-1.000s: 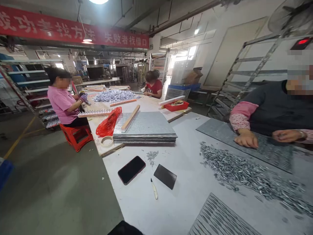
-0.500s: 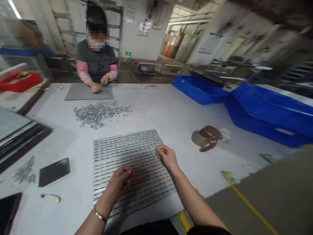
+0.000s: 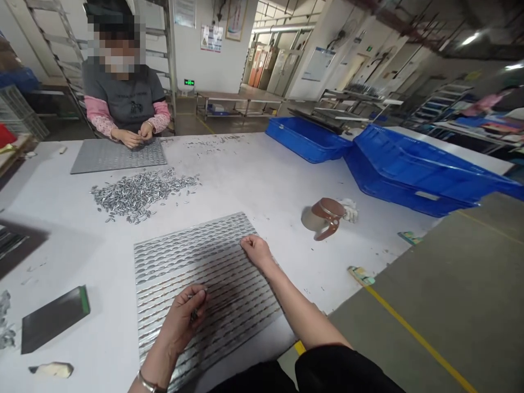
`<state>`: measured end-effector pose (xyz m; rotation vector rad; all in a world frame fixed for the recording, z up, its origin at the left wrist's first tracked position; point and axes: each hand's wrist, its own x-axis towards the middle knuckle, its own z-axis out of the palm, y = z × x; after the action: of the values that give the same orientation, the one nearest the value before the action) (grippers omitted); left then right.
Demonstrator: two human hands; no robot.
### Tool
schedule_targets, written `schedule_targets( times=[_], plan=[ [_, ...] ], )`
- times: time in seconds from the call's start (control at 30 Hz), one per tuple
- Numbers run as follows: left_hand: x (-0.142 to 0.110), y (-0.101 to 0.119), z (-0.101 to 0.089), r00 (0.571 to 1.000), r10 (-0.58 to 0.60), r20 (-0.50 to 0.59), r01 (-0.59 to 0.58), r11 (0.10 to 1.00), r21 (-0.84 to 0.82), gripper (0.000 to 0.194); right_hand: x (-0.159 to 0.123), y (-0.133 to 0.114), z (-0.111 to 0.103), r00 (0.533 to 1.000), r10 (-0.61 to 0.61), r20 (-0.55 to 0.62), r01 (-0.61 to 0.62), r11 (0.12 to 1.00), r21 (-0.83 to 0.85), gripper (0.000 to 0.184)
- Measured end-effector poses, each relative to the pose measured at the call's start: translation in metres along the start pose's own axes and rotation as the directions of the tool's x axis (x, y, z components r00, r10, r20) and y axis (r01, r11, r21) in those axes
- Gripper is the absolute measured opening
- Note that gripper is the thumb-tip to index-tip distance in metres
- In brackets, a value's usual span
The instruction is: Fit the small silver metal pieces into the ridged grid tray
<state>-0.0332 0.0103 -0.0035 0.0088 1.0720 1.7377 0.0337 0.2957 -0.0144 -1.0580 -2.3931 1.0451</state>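
Observation:
A flat silver plate (image 3: 164, 297) with rows of small oval slots lies on the table in front of me. Over its left half my left hand (image 3: 189, 312) is closed, thumb against fingers, around a few small silver metal pieces. My right hand (image 3: 257, 251) rests near the plate's upper right edge with its fingertips pinched together on the rows. Whatever those fingertips hold is hidden. Beyond the plate is a loose pile of small oval metal pieces (image 3: 139, 194).
Opposite, a co-worker with pink sleeves handles a similar plate (image 3: 96, 155). A brown-lidded cup (image 3: 327, 213) stands on the right, blue bins (image 3: 409, 174) behind it. At left lie a dark rectangular block (image 3: 55, 316) and a short light-handled tool (image 3: 53, 370).
The camera has turned rightward, so the table's contents appear farther left. Both my hands stay over the plate, fingers closed. The co-worker's hands have come closer together.

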Motion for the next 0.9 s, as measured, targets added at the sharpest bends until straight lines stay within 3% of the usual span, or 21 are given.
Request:
schedule_targets(
  times=[0.17, 0.27, 0.4, 0.5, 0.6, 0.7, 0.8, 0.9],
  plan=[
    [0.0, -0.003, -0.003, 1.0, -0.008, 0.01, 0.008, 1.0, -0.001, 0.031, -0.001, -0.002, 0.003, 1.0, 0.003, 0.003, -0.003, 0.996, -0.085, 0.016],
    [0.001, -0.003, -0.005, 1.0, -0.011, 0.015, 0.011, 1.0, -0.014, 0.031, 0.001, -0.004, 0.006, 0.999, -0.005, -0.053, -0.001, 0.992, -0.124, 0.01],
    [0.001, -0.002, -0.002, 1.0, -0.011, -0.01, 0.01, 1.0, -0.018, 0.036, -0.002, -0.007, 0.005, 0.994, -0.009, -0.108, 0.003, 0.999, -0.053, 0.023],
    [-0.002, 0.0, 0.002, 1.0, 0.01, -0.014, -0.01, 1.0, -0.016, 0.036, -0.024, -0.019, 0.001, 0.983, -0.103, -0.154, 0.11, 0.993, 0.036, 0.023],
    [-0.005, 0.001, 0.006, 0.999, 0.03, -0.012, -0.03, 1.0, -0.008, 0.035, -0.064, -0.042, 0.002, 0.964, -0.265, -0.01, 0.262, 0.949, 0.174, 0.022],
    [-0.005, 0.0, 0.007, 0.998, 0.055, 0.006, -0.055, 0.998, 0.009, 0.033, -0.106, -0.066, 0.013, 0.906, -0.347, 0.241, 0.249, 0.9, 0.358, 0.018],
    [-0.003, -0.001, 0.006, 0.998, 0.059, 0.033, -0.059, 0.998, 0.024, 0.029, -0.13, -0.079, 0.029, 0.898, -0.338, 0.28, 0.184, 0.869, 0.459, 0.016],
    [-0.002, -0.002, 0.005, 0.999, 0.05, 0.018, -0.05, 0.998, 0.037, 0.029, -0.127, -0.076, 0.034, 0.907, -0.306, 0.288, 0.127, 0.853, 0.507, 0.016]
  ],
)
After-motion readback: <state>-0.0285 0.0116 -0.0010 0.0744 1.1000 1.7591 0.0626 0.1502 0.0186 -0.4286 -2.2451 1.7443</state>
